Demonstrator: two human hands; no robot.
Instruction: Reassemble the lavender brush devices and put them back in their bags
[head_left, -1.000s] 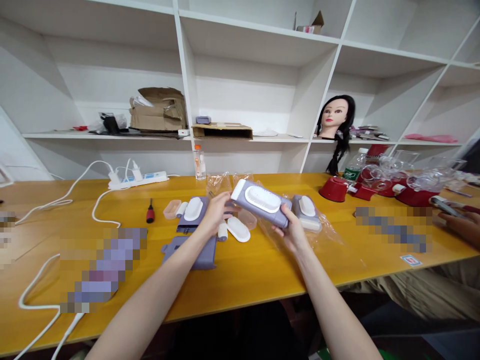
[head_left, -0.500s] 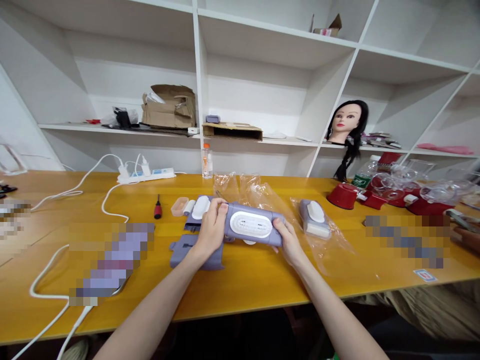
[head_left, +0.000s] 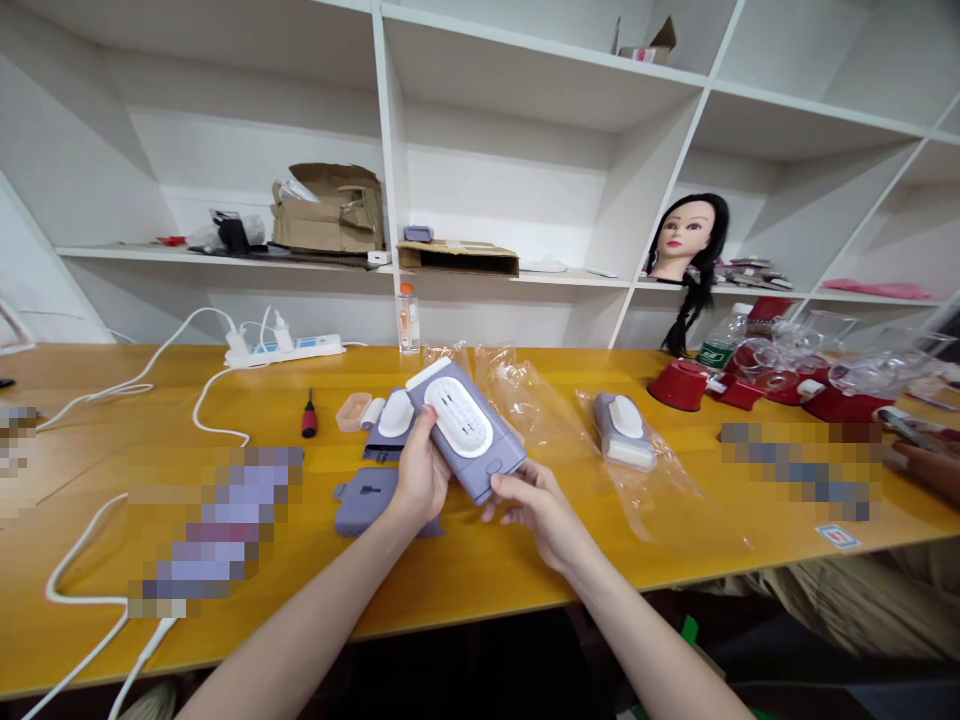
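**Orange worktop, purple device held above it**

Orange worktop (head_left: 487, 570) below white wall shelves (head_left: 525, 95). Left grip (head_left: 420, 475) is wrapped round the purple device with white oval panel (head_left: 465, 428), held tilted just above the worktop. Right grip (head_left: 536, 510) is half spread, fingertips touching the device's near end. A purple base part (head_left: 358, 502) lies under the left grip. Screwdriver (head_left: 308, 415) to the left, bagged second device (head_left: 622, 432) to the right.
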